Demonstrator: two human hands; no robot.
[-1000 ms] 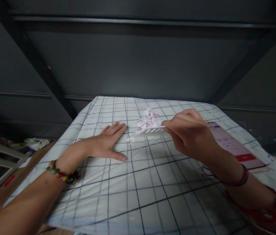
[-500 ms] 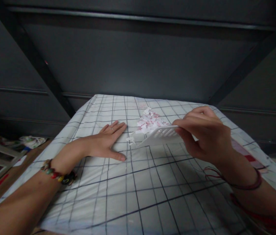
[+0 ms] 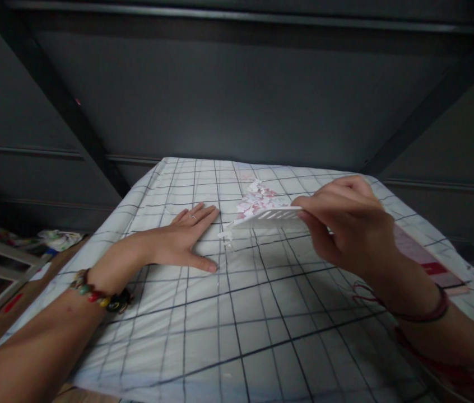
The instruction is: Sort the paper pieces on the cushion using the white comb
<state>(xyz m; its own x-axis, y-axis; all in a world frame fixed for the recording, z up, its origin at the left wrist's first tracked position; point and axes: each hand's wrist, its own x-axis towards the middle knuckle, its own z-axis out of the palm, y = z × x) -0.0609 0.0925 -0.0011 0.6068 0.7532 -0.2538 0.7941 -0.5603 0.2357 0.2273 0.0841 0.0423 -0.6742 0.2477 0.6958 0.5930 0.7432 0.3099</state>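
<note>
A small heap of torn paper scraps [image 3: 254, 198] lies on the checked cloth [image 3: 279, 324] that covers the desk, and from where I stand it looks loose and flaky, white mixed with pale pink, the pieces ragged and piled on one another. Right at the near side of the heap is a thin white slotted piece [image 3: 277, 214], flat and stiff-looking, perhaps plastic, with a row of slanting slots along its upper edge; it is held tilted, and a few stray bits of paper [image 3: 226, 235] show by its far end from the grip. The right hand [image 3: 342, 224], to the right of the heap, has its thumb and fingers pinched on that piece's corner. The left hand [image 3: 184, 238] is to the left of the heap, palm down on the cloth, fingers and thumb spread wide, with a thin ring [image 3: 194, 216] and, at the wrist, a bracelet of round coloured beads [image 3: 94, 294]. The cloth is white, thinly lined in dark blue and softly creased. Farther right of the heap, partly behind the right arm, lies a flat phone [image 3: 426, 260] with a pinkish screen. Beyond the heap rise smooth dark grey panels [image 3: 228, 95].
</note>
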